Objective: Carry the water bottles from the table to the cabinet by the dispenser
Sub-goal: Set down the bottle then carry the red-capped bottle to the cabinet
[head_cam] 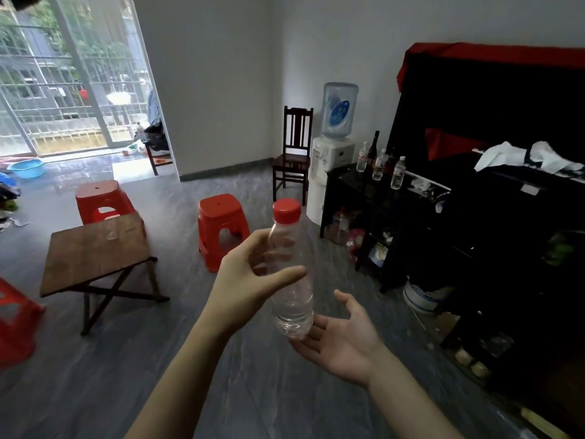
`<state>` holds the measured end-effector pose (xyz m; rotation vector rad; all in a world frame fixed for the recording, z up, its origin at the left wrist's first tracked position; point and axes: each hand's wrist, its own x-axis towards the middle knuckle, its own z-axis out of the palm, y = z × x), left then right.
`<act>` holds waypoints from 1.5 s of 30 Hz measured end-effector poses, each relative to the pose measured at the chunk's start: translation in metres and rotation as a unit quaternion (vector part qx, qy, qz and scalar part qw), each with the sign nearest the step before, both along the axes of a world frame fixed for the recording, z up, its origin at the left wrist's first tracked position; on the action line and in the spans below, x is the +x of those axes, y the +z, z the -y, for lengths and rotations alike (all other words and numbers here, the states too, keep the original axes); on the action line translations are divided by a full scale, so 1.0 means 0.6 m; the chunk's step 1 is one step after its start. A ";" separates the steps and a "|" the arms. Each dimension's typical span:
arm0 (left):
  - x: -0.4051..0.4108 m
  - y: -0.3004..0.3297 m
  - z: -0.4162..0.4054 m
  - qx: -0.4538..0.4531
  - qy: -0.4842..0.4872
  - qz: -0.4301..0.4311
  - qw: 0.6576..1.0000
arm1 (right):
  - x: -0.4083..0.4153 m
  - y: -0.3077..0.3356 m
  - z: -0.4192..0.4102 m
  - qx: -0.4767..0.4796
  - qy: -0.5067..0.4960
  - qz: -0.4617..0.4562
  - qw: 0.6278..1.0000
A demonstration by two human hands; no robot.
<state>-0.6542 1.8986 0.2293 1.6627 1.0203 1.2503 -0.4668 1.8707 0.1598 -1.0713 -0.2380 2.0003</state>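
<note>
While the left hand (243,277) grips the water bottle (292,274) mid-carry and the right hand (342,337) cups open underneath, next it needs walking over to the cabinet (357,185).

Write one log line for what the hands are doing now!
left hand: grips clear plastic red-capped bottle | right hand: open, under its base | black cabinet: ahead

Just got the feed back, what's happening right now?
A person's left hand holds a red-capped water bottle upright in mid-air, with the open right hand under its base. Three clear bottles already stand on the black cabinet beside the water dispenser. The wooden table sits off to the left.
</note>
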 end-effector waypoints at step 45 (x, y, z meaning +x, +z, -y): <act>0.236 0.032 -1.199 0.010 -0.079 -0.070 0.994 | 0.213 0.015 -1.186 -0.016 -0.054 -0.047 0.997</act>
